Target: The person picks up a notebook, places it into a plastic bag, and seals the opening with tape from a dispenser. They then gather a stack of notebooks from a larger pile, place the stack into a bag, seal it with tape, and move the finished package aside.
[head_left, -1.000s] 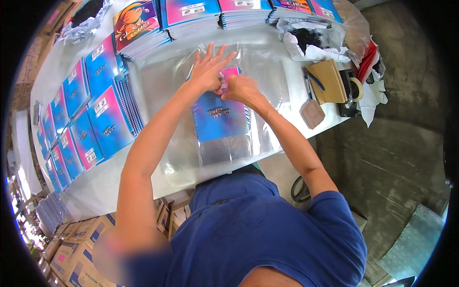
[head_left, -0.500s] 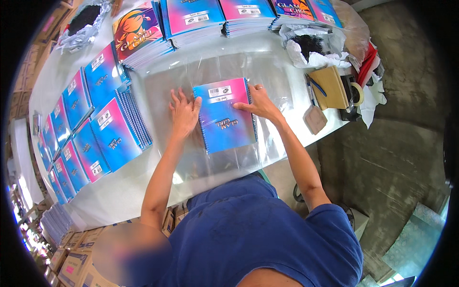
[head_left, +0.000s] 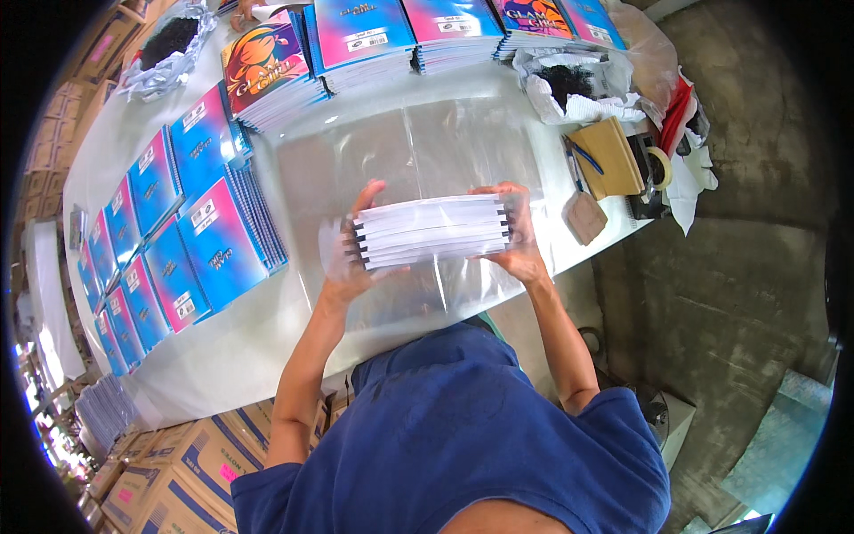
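A small stack of spiral notebooks (head_left: 433, 233) stands on edge in front of me, its white page edges turned up and dark binding showing at both ends. My left hand (head_left: 345, 262) is closed round the left end, partly blurred by motion. Round the right end, my right hand (head_left: 525, 247) grips with its fingers along the far and near sides. The covers are hidden from this angle. Beneath lies a clear plastic sheet (head_left: 418, 298) on the white table (head_left: 222, 356).
Piles of blue-pink notebooks (head_left: 222, 227) fill the left; more stacks (head_left: 365, 36) line the far edge. Crumpled wrappings with black pieces (head_left: 567, 84) lie at far right, near brown card (head_left: 609, 158), a blue pen (head_left: 587, 160) and a tape roll (head_left: 658, 167). Cartons (head_left: 178, 463) stand lower left.
The notebooks lay flat, cover up, between my hands. Now they are tipped up on edge, and both hands have closed round their ends.
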`<control>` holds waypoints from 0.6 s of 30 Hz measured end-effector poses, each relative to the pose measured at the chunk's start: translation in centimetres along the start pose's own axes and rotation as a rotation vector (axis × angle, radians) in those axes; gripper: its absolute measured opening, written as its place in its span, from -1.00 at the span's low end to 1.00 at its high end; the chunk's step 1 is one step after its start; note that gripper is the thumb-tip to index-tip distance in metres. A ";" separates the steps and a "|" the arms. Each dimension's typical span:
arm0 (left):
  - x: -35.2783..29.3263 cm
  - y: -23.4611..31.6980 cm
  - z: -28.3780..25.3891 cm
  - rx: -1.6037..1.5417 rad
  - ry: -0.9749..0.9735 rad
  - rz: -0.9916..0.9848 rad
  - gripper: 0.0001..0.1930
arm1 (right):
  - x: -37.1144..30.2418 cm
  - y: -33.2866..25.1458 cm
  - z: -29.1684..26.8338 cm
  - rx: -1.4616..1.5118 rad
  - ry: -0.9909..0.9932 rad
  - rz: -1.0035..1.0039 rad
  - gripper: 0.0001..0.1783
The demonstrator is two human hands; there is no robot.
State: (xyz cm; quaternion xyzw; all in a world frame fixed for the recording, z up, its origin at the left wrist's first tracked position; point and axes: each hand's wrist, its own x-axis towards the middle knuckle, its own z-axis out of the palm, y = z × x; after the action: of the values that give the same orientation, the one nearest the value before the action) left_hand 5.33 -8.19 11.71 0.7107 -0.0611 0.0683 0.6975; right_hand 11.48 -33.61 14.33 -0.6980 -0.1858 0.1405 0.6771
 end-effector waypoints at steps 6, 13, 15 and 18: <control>-0.8 0.4 -0.1 -0.127 0.067 -0.080 0.05 | 0.4 0.9 -0.3 0.042 -0.039 -0.064 0.08; -3.6 0.8 -1.7 -0.043 0.192 0.127 -0.33 | -1.6 0.9 -0.3 0.124 0.016 -0.243 -0.20; -3.1 1.9 -2.2 0.111 0.183 0.153 -0.43 | -1.5 0.7 0.1 0.073 0.010 -0.265 -0.25; -2.6 2.2 -3.1 0.274 0.142 0.197 -0.44 | -1.6 0.3 -0.1 -0.061 0.000 -0.274 -0.25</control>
State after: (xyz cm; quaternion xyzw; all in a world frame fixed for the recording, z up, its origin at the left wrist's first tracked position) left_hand 2.35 -5.11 13.46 0.7830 -0.0711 0.1940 0.5866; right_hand 10.13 -34.46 13.97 -0.6864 -0.2834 0.0412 0.6685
